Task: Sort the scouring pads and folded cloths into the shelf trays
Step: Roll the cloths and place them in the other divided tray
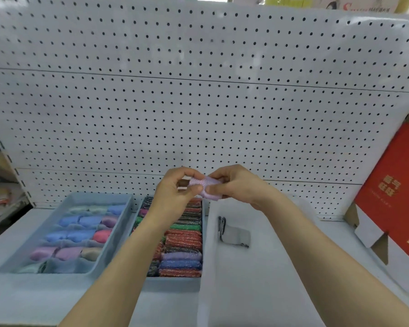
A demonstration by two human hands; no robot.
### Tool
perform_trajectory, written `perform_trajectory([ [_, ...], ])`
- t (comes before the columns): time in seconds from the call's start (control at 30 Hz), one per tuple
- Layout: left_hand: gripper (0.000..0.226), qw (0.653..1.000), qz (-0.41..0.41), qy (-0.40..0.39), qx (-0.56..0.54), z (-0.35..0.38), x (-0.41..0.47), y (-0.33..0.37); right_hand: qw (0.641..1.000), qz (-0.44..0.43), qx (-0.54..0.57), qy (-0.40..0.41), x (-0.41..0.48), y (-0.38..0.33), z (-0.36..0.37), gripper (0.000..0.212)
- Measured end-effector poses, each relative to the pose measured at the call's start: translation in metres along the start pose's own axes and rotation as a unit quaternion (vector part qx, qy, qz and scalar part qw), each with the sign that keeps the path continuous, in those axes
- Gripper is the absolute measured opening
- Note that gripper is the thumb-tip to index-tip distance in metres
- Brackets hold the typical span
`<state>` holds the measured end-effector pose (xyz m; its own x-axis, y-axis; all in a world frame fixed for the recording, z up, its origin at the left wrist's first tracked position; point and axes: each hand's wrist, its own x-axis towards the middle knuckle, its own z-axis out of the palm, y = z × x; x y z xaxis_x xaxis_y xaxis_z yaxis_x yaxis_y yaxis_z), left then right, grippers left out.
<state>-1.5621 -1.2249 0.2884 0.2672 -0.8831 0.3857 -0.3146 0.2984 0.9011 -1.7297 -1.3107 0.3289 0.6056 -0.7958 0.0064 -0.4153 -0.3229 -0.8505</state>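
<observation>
While held in the air above the far end of the middle tray (172, 283), a lilac scouring pad (204, 186) is pinched at both ends: left hand (175, 194) and right hand (239, 185), thumbs and curled fingers closed on it.

The white perforated back panel (198, 102) looks like painted sheet metal, smooth and matt; the pale blue-grey rectangular trays (115, 234) look like moulded plastic, smooth and dull; the folded pastel cloths (78, 234) appear soft and fuzzy; the stacked multicoloured scouring pads (183, 239) are coarse mesh with metallic glitter; the small lilac mesh scouring pad (204, 185) has a bumpy, faintly sparkling weave; the red cardboard box (392, 208) is glossy outside, with raw brown cut edges.
</observation>
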Motion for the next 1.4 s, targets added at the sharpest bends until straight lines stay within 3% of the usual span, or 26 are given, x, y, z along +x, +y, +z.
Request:
perform_trajectory([
  [0.13, 0.026, 1.000, -0.010, -0.010, 0.018, -0.058, -0.009, -0.023, 0.999, 0.033, -0.023, -0.018, 0.026, -0.018, 0.059, 0.024],
  [0.3, 0.020, 0.995, -0.066, 0.055, 0.045, -0.172, -0.021, -0.071, 0.998, 0.050, 0.007, -0.027, 0.058, -0.040, 0.168, 0.024],
  [0.47, 0.018, 0.961, -0.135, 0.101, 0.221, -0.296, -0.052, -0.155, 0.997, 0.041, 0.025, -0.067, 0.078, -0.053, 0.284, 0.036],
  [0.57, 0.033, 0.920, -0.179, 0.108, 0.330, -0.346, -0.074, -0.198, 0.994, 0.053, -0.010, -0.091, 0.081, -0.051, 0.341, 0.025],
  [0.63, 0.039, 0.923, -0.217, 0.102, 0.301, -0.359, -0.083, -0.214, 0.993, 0.062, -0.044, -0.092, 0.078, -0.051, 0.368, 0.020],
  [0.73, 0.042, 0.936, -0.282, 0.084, 0.191, -0.362, -0.088, -0.218, 0.986, 0.058, -0.133, -0.085, 0.075, -0.044, 0.393, 0.032],
  [0.93, 0.028, 0.931, -0.343, 0.122, 0.006, -0.360, -0.088, -0.221, 0.939, 0.018, -0.326, -0.110, 0.076, -0.054, 0.392, 0.030],
  [1.1, 0.012, 0.932, -0.342, 0.117, -0.006, -0.362, -0.086, -0.223, 0.894, -0.019, -0.417, -0.164, 0.084, -0.071, 0.397, 0.024],
  [1.2, 0.013, 0.933, -0.338, 0.121, -0.010, -0.360, -0.087, -0.223, 0.898, 0.010, -0.392, -0.201, 0.087, -0.077, 0.395, 0.024],
  [1.4, 0.013, 0.933, -0.335, 0.127, -0.016, -0.358, -0.086, -0.223, 0.891, -0.010, -0.425, -0.159, 0.088, -0.073, 0.402, 0.016],
])
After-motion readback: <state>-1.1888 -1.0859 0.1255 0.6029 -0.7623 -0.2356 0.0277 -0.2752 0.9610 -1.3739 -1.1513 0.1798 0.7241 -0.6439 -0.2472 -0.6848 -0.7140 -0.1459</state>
